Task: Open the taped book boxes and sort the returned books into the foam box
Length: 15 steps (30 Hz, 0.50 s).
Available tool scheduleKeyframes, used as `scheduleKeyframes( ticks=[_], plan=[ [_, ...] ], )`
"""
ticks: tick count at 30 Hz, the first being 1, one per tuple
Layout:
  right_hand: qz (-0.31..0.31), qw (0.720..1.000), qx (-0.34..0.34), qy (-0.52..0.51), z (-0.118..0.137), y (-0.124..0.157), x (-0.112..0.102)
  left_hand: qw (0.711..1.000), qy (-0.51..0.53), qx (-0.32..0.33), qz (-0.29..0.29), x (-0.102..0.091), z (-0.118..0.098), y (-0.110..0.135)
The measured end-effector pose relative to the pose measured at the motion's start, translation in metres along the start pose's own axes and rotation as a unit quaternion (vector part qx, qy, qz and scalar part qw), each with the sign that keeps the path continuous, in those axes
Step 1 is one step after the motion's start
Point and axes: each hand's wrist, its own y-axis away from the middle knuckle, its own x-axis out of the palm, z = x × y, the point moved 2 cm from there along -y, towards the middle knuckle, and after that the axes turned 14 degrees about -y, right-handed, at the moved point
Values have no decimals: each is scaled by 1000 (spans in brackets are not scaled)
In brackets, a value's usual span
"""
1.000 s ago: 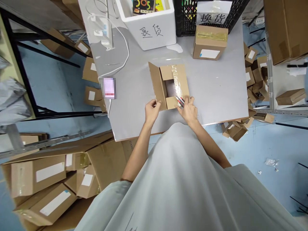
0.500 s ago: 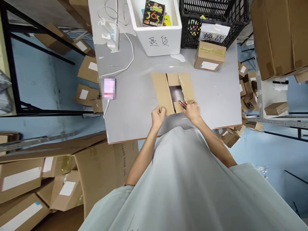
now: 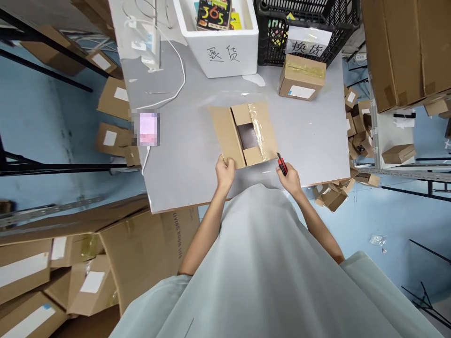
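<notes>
A cardboard box [image 3: 225,134] lies on the grey table, its left and right flaps spread out and its shorter flaps partly covering the opening. Shiny tape runs along the right flap, and something dark shows inside. My left hand [image 3: 224,172] pinches the near edge of the left flap. Just off the box's near right corner, my right hand [image 3: 289,179] is closed around a red and black box cutter [image 3: 282,165], which points up and away from me. The cutter's tip is close to the right flap; I cannot tell whether it touches.
A taped carton [image 3: 302,79] sits at the back right, before a black crate [image 3: 264,47]. Left of that stands a white foam bin [image 3: 225,56] holding books. A power strip [image 3: 152,47], cable and blurred pink device [image 3: 148,127] occupy the table's left side. Boxes surround the table.
My right hand with the box cutter has moved off the opening, rightward and toward me. The right flap now lies more spread out. My left hand stays on the left flap.
</notes>
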Motion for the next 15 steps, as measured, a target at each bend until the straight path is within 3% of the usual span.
scheduleKeyframes(
  ticks=[3, 6, 10, 12, 15],
  plan=[
    [31, 999, 30, -22, -13, 14, 9, 997, -69, 31, -4, -11, 0, -1],
    [56, 998, 31, -12, -19, 20, 16, 977, -175, 117, -22, -20, -16, -1],
    [81, 997, 15, -2, -21, 20, 22, 937, -254, 218, 98, -4, -45, -1],
    [94, 996, -5, -8, -22, 20, 23, 934, -250, 202, 156, 15, -56, -2],
    [105, 994, -29, -3, -23, 21, 23, 962, -169, 96, 193, 45, -63, -8]
  ],
)
